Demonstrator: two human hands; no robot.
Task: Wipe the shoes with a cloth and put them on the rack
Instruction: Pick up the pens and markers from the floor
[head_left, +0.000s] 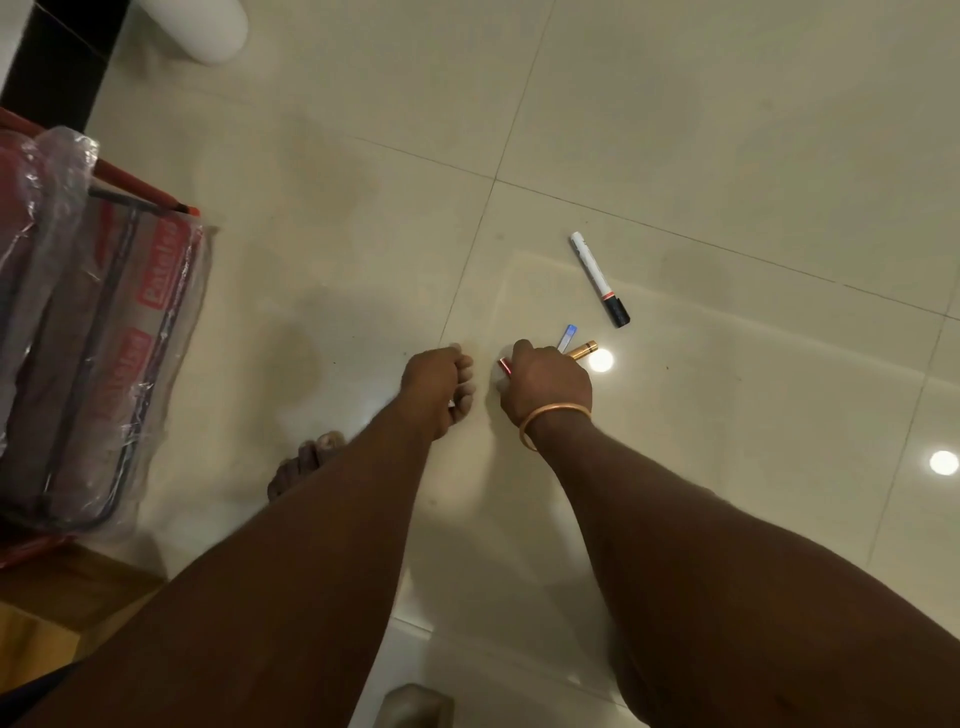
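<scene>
No shoes or cloth show in the head view. My right hand (545, 387), with a gold bangle on the wrist, is low over the tiled floor and closed around several pens (576, 347): a gold one, a blue-tipped one and a red one stick out of the fist. My left hand (439, 387) hangs just to its left with fingers curled and apparently nothing in them. A red metal rack (140, 189) wrapped in clear plastic stands at the left edge.
A white marker with a black cap (598, 278) lies on the floor beyond my right hand. A bare foot (306, 465) rests below my left forearm. A white rounded object (208, 31) sits top left. Wooden flooring (57, 597) shows bottom left.
</scene>
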